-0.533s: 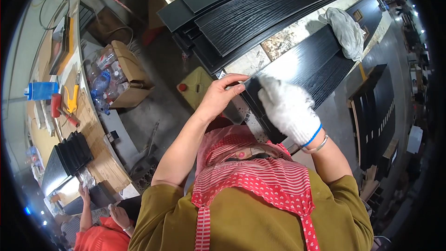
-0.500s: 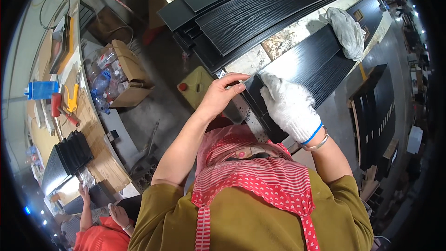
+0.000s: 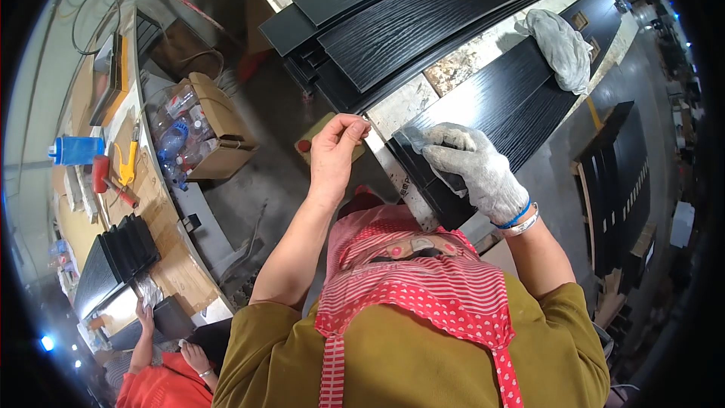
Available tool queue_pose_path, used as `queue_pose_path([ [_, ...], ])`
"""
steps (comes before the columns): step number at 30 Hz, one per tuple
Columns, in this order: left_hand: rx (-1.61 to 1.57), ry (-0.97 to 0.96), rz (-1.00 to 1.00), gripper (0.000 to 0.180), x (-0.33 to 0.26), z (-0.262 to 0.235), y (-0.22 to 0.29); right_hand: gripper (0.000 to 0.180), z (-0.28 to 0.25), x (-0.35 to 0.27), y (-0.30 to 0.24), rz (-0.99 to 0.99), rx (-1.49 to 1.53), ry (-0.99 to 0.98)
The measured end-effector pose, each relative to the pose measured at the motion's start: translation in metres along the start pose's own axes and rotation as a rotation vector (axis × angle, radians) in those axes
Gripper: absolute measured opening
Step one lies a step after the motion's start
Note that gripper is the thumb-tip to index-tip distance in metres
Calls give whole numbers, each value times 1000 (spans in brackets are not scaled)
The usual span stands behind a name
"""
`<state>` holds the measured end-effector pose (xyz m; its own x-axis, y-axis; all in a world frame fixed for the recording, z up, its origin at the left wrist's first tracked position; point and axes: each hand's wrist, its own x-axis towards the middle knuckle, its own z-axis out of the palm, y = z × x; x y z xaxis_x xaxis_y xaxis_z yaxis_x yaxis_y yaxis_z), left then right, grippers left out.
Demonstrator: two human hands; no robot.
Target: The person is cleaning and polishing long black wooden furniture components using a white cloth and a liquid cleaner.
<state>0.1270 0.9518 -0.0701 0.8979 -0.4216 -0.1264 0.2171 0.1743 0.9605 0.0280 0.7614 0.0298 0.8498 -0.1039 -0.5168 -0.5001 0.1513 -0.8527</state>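
Note:
A long black wood-grain panel (image 3: 513, 98) lies on a worn workbench (image 3: 411, 102) in front of me. My right hand (image 3: 476, 170), in a white knit glove, rests on the panel's near end and holds a small grey translucent sheet (image 3: 418, 138) against it. My bare left hand (image 3: 336, 153) hovers just left of the panel's corner with thumb and fingertips pinched together. Whether anything is between those fingers is too small to tell. A yellow pad with a red spot (image 3: 310, 143) lies under the left hand.
More black panels (image 3: 423, 15) are stacked across the bench's far side, with a crumpled grey rag (image 3: 560, 44) on one. A cardboard box of plastic bottles (image 3: 200, 132) stands on the floor. Another person (image 3: 162, 378) works at the left bench. Black boards (image 3: 623, 181) are stacked at right.
My left hand has pulled away from the panel's end toward the left. The gloved right hand has stayed on the panel and shifted slightly.

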Motion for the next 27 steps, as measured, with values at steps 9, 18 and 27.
queue_pose_path([
  [9,-147,2,-158,13,-29,14,19,28,-14,-23,-3,-96,71,4],
  [18,374,452,-128,26,-100,-20,9,32,-115,-41,23,-111,84,-149],
  [27,478,450,220,17,-65,112,16,30,-265,-83,53,-169,-50,-82],
])
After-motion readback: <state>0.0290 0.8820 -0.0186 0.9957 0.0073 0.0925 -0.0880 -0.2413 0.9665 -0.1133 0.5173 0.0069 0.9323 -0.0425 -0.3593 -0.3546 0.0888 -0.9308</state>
